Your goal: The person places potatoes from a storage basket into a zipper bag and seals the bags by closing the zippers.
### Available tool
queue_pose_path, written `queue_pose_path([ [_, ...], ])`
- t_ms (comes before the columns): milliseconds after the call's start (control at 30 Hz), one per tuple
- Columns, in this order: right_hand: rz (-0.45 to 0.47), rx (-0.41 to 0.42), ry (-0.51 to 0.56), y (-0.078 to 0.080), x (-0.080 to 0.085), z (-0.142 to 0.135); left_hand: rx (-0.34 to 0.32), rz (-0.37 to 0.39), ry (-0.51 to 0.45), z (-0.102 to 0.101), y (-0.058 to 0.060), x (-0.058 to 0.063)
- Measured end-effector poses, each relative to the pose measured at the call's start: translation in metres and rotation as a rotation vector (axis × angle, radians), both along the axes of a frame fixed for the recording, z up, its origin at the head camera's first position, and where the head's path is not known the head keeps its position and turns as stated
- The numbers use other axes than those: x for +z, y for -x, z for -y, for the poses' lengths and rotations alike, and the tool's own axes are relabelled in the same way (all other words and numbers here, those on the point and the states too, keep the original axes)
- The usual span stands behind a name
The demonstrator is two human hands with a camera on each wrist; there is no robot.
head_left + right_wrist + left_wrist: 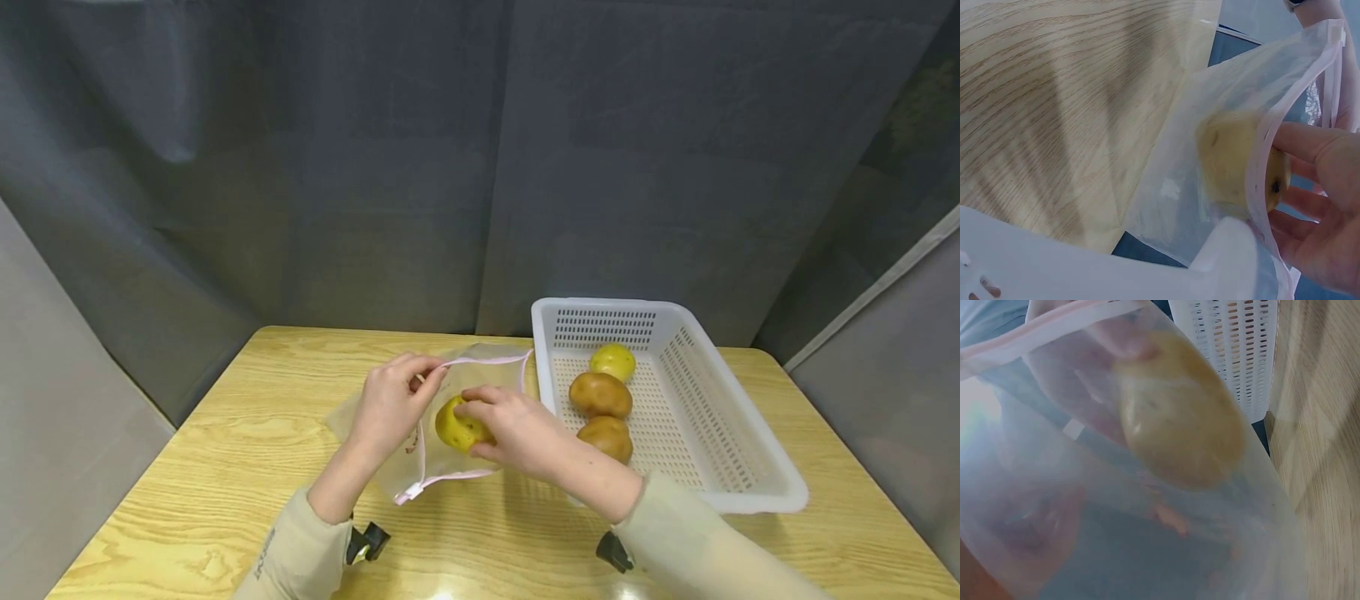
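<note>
A translucent zip bag (450, 472) with a pink-edged mouth and a white slider lies over the table, its mouth spread wide. My left hand (393, 398) pinches the far left part of its rim. At the opening, my right hand (517, 429) grips a yellow, dark-specked roundish fruit (455, 427), fingers over its right side. The right wrist view shows most of this fruit (1229, 159) behind the bag's film, with a dark spot at its uncovered end. Through the film in the left wrist view, the fruit (1179, 419) looks blurred and paler.
On the right stands a white perforated basket (738, 400), its left wall close to the bag and right hand. Inside are another yellow fruit (613, 361) and two brown potato-like ovals (600, 394). The wooden table (225, 467) ends at a dark curtain (375, 208).
</note>
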State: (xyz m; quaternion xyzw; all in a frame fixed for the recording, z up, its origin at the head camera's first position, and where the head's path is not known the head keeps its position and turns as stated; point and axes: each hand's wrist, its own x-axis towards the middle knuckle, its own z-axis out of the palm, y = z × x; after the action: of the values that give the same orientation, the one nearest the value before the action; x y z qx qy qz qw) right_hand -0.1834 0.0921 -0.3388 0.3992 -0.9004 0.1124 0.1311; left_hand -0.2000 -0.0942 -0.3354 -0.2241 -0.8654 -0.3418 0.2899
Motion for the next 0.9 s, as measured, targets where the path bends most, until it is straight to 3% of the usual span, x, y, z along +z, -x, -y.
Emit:
queue_pose_path([
  [633,0.01,0.039,-0.099,0.0008,-0.0042,-0.0001,-0.001,-0.03,-0.047,0.0021,-0.0012,0.001],
  [900,-0.005,0.042,-0.076,0.0017,-0.0087,0.0,-0.019,-0.014,-0.043,0.0015,-0.0017,-0.0008],
])
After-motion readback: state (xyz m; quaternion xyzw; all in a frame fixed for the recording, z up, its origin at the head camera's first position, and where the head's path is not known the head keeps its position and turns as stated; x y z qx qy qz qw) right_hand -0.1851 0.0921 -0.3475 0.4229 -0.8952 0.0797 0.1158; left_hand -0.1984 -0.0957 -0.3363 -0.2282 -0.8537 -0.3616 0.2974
